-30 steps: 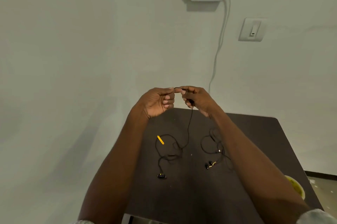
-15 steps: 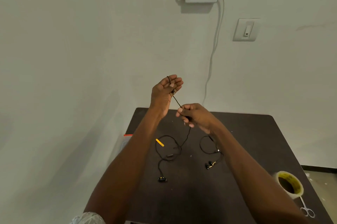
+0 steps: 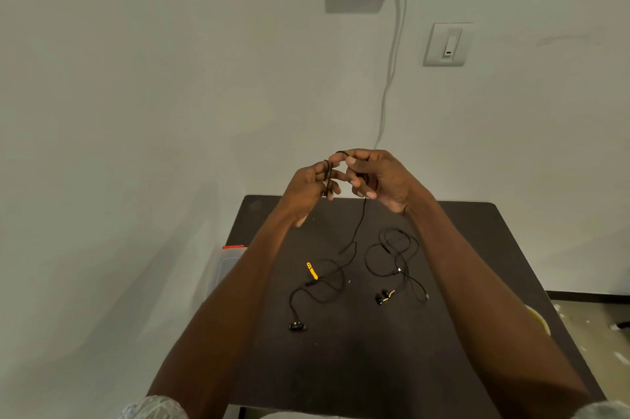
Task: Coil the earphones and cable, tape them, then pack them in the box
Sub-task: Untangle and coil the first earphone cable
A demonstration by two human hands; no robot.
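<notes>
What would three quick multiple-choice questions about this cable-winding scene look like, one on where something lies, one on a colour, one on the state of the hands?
1. Where does the second, untouched earphone set lie?
A. On the dark table, under the right forearm
B. On the floor
C. Hung on the wall

2. What colour is the small tag on the cable being wound?
A. Red
B. Yellow
C. Blue

3. What is the left hand doing?
A. Lying flat on the table
B. Holding scissors
C. Holding cable loops round its fingers

Answers:
1 A: the second earphone set lies in a loose tangle on the table.
2 B: the tag shows bright yellow against the dark top.
3 C: black cable wraps the left hand while the right hand pinches the strand and feeds it.
</notes>
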